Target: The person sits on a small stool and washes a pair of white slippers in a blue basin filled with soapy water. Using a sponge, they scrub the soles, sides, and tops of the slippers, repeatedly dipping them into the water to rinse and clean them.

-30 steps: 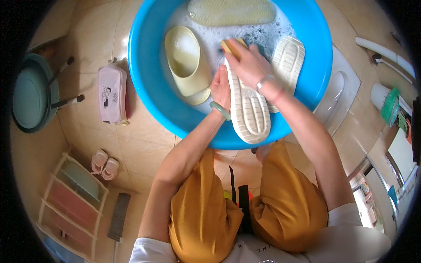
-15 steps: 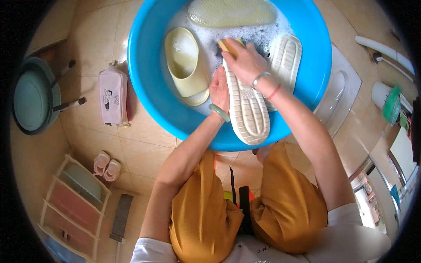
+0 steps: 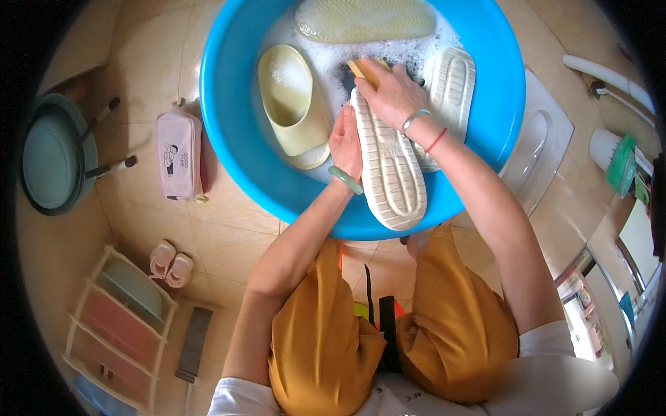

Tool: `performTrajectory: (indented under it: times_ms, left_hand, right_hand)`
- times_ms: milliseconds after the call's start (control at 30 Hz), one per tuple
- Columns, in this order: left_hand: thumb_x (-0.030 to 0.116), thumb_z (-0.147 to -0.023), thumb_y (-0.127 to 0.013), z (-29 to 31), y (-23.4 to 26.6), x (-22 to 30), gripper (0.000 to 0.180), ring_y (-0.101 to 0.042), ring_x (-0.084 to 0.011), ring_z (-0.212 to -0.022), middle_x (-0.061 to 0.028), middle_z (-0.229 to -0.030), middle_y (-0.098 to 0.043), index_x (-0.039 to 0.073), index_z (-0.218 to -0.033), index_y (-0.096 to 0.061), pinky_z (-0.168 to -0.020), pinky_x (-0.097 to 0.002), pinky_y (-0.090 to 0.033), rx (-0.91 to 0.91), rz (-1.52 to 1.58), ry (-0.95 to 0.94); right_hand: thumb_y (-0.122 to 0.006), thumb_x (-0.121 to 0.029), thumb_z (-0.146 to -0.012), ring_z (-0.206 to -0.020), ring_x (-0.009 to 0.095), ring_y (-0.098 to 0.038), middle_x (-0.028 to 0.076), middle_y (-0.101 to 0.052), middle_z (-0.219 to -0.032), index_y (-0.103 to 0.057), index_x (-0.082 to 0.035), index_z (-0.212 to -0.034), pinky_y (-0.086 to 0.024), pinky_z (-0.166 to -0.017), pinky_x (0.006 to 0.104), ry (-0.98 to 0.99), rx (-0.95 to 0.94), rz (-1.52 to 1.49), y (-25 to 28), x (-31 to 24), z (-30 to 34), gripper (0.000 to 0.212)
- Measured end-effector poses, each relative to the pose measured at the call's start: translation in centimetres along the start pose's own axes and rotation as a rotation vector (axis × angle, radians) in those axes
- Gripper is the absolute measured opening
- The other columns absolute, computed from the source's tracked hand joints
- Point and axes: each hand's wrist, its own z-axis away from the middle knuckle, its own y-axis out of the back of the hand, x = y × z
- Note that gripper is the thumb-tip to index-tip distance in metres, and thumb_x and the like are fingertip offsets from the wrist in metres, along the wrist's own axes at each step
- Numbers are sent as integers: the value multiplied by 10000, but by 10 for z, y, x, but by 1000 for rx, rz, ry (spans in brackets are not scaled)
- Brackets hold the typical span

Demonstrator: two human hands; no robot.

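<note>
A white-soled shoe (image 3: 390,166) lies sole up across the near rim of a blue basin (image 3: 510,104), its ridged tread facing me. Against its left side, my left hand (image 3: 345,142) is closed on the shoe. Gripped in my right hand (image 3: 395,100) is a yellowish scrubbing brush (image 3: 366,69), pressed at the shoe's far end; its bristles are hidden. In the foamy water, a pale yellow slipper (image 3: 298,135) sits at the left, and another pale slipper (image 3: 364,21) floats at the far side. A second white shoe sole (image 3: 451,90) rests at the right.
Left of the basin, a pink pouch (image 3: 179,154) lies on the tiled floor near stacked green pans (image 3: 55,152). Small pink shoes (image 3: 171,263) stand by a low rack (image 3: 121,326). At the right are a white squat toilet (image 3: 538,142) and a green-headed brush (image 3: 621,165).
My right hand and the brush have shifted slightly right and toward me along the shoe's far end. My left hand stays on the shoe.
</note>
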Motion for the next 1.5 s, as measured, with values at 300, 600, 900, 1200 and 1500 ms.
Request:
performTrajectory:
  times_ms: [300, 600, 900, 1200, 1500]
  left_hand:
    - [361, -1088, -384, 8, 3, 9, 391, -675, -214, -1008, -108, -1144, -677, 74, -1281, -566, -884, -363, -575, -28, 126, 32]
    - [437, -1075, -392, 44, 0, 61, 472, -666, -164, -941, -67, -1112, -682, 59, -1271, -594, -837, -311, -571, -38, 16, 195]
    - [443, -1079, -338, 35, 8, 55, 528, -676, -235, -1026, -152, -1176, -668, 25, -1305, -568, -882, -364, -580, -43, 13, 151]
    - [291, -1091, -388, 26, 11, 32, 386, -638, -255, -1118, -139, -1255, -623, 31, -1347, -516, -982, -418, -548, -136, 219, 108]
    - [382, -1090, -341, 31, 12, 35, 472, -665, -284, -1068, -179, -1220, -644, 20, -1318, -539, -958, -435, -553, -88, 92, 128]
  right_hand:
    - [-556, -432, -972, -855, 394, -641, 203, -512, -1067, -505, -224, -1437, -539, -791, 489, 239, -34, -265, 8, 9, 120, 512]
    - [-569, -477, -942, -1041, 407, -647, 195, -677, -1141, -555, -161, -1357, -503, -943, 442, 192, 245, 370, -47, 44, -31, 522]
    - [-621, -337, -958, -894, 372, -623, 203, -541, -1001, -480, -171, -1442, -534, -754, 482, 390, 209, -343, 5, 15, 88, 530]
    - [-558, -409, -957, -896, 444, -652, 250, -535, -1097, -490, -194, -1419, -544, -749, 499, 68, 85, -116, -1, -9, 17, 514]
    - [-611, -395, -945, -817, 384, -636, 189, -504, -1036, -487, -194, -1442, -554, -692, 447, 280, 32, -216, 7, -1, 122, 550]
